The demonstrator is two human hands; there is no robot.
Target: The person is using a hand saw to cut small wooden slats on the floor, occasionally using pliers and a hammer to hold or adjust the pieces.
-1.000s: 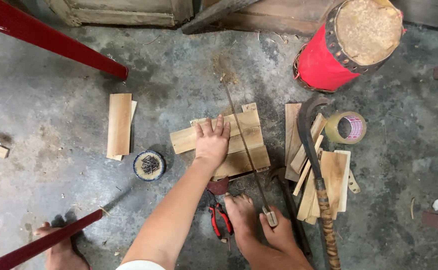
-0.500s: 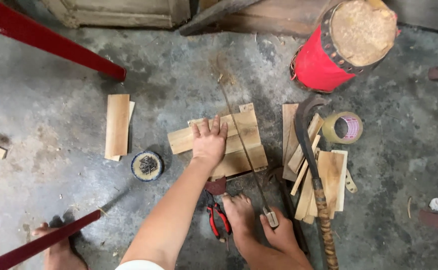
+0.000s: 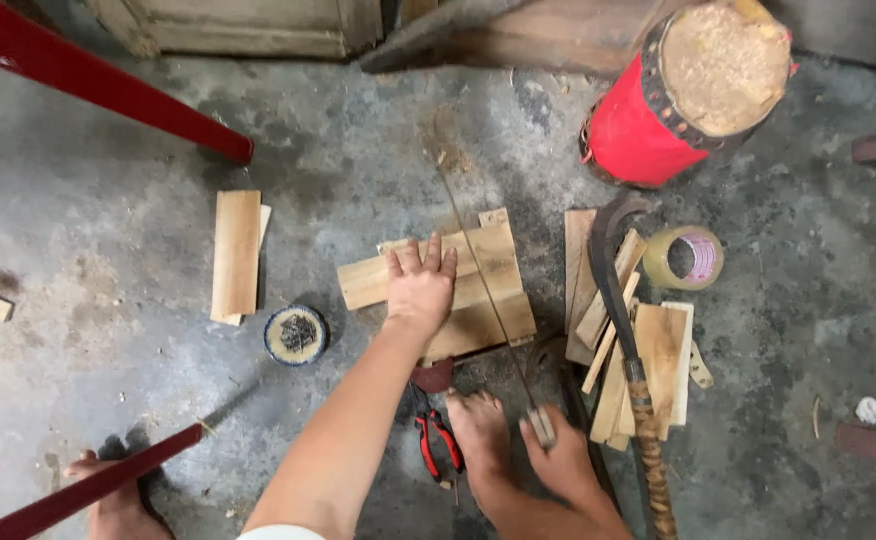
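On concrete, left hand (image 3: 420, 287) flattens pale boards (image 3: 478, 290); right hand (image 3: 558, 462) grips saw (image 3: 488, 300).

This looks like a simple workshop, with the work done right on a rough, stained concrete floor (image 3: 108, 300). Cut wood boards (image 3: 236, 255) and thin sticks (image 3: 608, 340) lie around. There are tools too: a thin saw (image 3: 483, 285), red pliers (image 3: 436, 440), a curved knife (image 3: 613, 270), a roll of tape (image 3: 686, 258) and a small tin of nails (image 3: 295, 335).
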